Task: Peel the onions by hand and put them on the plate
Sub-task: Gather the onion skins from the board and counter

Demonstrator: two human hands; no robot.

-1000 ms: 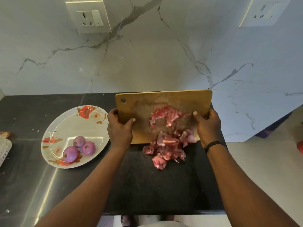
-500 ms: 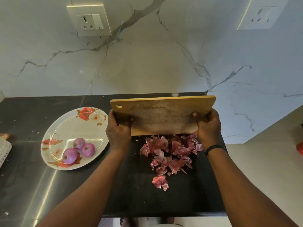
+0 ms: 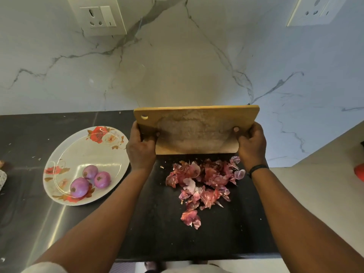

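We see a tilted wooden cutting board [image 3: 197, 129] above a black countertop [image 3: 216, 239], two wall sockets [image 3: 98, 16] [image 3: 317, 10] on the marble backsplash [image 3: 177, 66], and an orange object [image 3: 359, 171] at the right edge.

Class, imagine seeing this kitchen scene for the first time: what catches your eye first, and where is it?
A wooden cutting board held tilted up at centre by the left hand and right hand. Below it, a heap of reddish onion peels on the black counter. At left, three peeled onions on a floral plate.
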